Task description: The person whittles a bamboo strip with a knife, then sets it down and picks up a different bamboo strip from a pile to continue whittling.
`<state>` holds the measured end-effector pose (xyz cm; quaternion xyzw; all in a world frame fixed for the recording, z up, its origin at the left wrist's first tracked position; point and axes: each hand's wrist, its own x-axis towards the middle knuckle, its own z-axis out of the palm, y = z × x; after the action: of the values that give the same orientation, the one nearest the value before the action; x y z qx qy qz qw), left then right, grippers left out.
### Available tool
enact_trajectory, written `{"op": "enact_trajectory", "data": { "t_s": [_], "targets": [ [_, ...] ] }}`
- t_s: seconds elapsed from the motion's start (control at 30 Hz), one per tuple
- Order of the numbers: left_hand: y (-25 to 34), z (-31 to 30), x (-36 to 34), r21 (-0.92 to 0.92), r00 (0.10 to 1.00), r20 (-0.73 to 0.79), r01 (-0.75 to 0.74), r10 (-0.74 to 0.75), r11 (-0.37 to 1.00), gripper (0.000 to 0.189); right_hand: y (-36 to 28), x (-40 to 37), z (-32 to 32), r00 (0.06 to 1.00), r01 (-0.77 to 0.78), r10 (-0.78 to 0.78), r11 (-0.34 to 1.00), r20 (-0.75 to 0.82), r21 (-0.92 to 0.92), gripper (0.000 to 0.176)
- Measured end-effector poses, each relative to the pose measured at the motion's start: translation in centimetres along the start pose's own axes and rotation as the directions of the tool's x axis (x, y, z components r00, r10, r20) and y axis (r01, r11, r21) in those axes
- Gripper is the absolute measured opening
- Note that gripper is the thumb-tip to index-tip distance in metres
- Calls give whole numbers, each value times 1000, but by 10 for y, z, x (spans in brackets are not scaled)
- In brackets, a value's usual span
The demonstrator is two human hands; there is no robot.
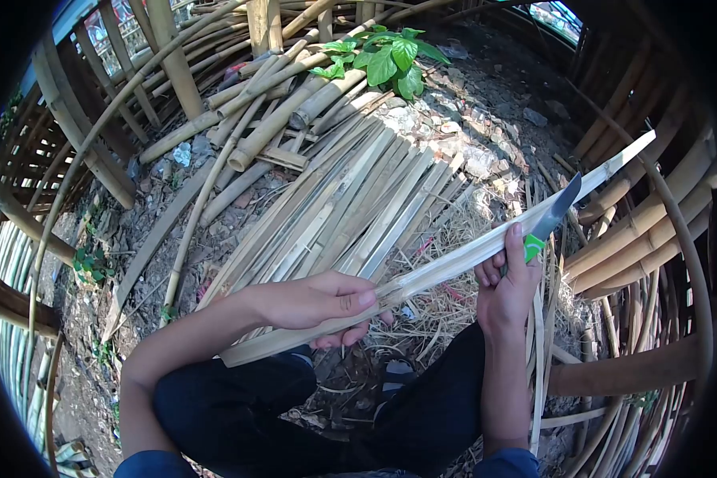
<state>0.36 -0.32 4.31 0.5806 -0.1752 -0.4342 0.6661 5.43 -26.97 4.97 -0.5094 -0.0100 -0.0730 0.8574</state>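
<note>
A long, pale bamboo strip (454, 259) slants across the view, its near end low at the left and its far end high at the right. My left hand (334, 307) is wrapped round its lower part, thumb on top. My right hand (508, 287) holds a knife by its green handle (533, 248), with the thumb pressed near the strip. The dark curved knife blade (563, 209) points up and right, lying over the strip. Fibres look rough on the strip just beyond my left hand.
Several split bamboo slats (350, 203) lie on the ground ahead. Round bamboo poles (295, 115) and a green leafy plant (390, 62) are behind them. Shavings (434, 319) cover the ground near my knees. Bamboo poles (645, 239) stand close on the right.
</note>
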Motion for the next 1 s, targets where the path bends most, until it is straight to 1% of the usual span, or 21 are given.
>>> {"op": "enact_trajectory", "data": {
  "t_s": [0.07, 0.13, 0.17, 0.23, 0.27, 0.33, 0.37, 0.4, 0.43, 0.47, 0.5, 0.53, 0.57, 0.6, 0.63, 0.67, 0.73, 0.8, 0.83, 0.97, 1.0],
  "targets": [
    [3, 3, 0, 30, 1000, 19, -4, 3, 1000, 44, -2, 1, 0, 1000, 7, -7, 1000, -11, -5, 25],
    [4, 8, 0, -48, 999, -40, 19, -21, 999, 37, -3, 2, 1, 1000, 5, -8, 991, -21, -133, 34],
    [5, 11, 0, -43, 999, -34, 19, -20, 999, 37, -3, 2, 1, 1000, 12, -15, 991, -26, -133, 34],
    [9, 16, 0, 176, 978, -208, 16, 21, 984, 33, -4, 0, 2, 982, 8, -53, 970, -179, -242, 46],
    [11, 17, 0, 181, 979, -202, 14, 23, 983, 33, -2, 1, -1, 981, 14, -60, 970, -183, -242, 46],
    [14, 18, 0, 400, 955, -270, -5, 123, 917, 29, 6, 2, -12, 985, 46, -113, 898, -129, -437, 53],
    [15, 19, 0, 404, 957, -263, -8, 125, 915, 29, 8, 1, -14, 991, 85, -122, 874, -47, -479, 49],
    [16, 20, -1, 505, 935, -303, -6, 184, 863, 26, 12, -1, -14, 990, 89, -129, 873, -50, -480, 49],
    [17, 21, -1, 598, 910, -335, 4, 245, 802, 24, 17, -4, -13, 975, 219, -193, 790, 107, -572, 46],
    [21, 23, -1, 601, 911, -331, 2, 246, 799, 24, 21, -8, -10, 935, 352, -232, 689, 268, -634, 44],
    [25, 27, -2, 691, 885, -355, 31, 301, 722, 21, 22, -14, -6, 934, 355, -236, 688, 267, -633, 44],
    [27, 28, -2, 769, 858, -371, 68, 356, 636, 18, 22, -22, -2, 892, 446, -228, 572, 389, -688, 41],
    [22, 27, 0, 771, 860, -368, 69, 355, 633, 18, 24, -29, 2, 841, 535, -201, 445, 503, -718, 39],
    [15, 26, 3, 860, 793, -341, 45, 506, 509, 18, 26, -32, 4, 841, 535, -206, 445, 500, -718, 39],
    [10, 26, 5, 928, 711, -287, 39, 642, 372, 20, 28, -34, 5, 773, 634, -238, 317, 588, -705, 38],
    [8, 27, 4, 929, 712, -283, 37, 642, 368, 20, 30, -35, 6, 696, 717, -255, 182, 672, -673, 38],
    [12, 31, 2, 966, 624, -256, 190, 738, 175, 30, 31, -29, 5, 681, 728, -284, 161, 675, -666, 39],
    [17, 34, -1, 966, 608, -244, 223, 755, 132, 34, 27, -19, 2, 554, 813, -346, 26, 758, -582, 40],
    [19, 35, -2, 962, 595, -234, 257, 769, 94, 37, 27, -18, 1, 552, 813, -348, 23, 758, -582, 40],
    [19, 39, -3, 946, 586, -281, 303, 760, 116, 38, 29, -14, 1, 570, 808, -317, 50, 758, -587, 39],
    [18, 38, -2, 946, 575, -304, 276, 759, 170, 39, 29, -14, 1, 590, 798, -294, 69, 752, -599, 39]
  ]
}}
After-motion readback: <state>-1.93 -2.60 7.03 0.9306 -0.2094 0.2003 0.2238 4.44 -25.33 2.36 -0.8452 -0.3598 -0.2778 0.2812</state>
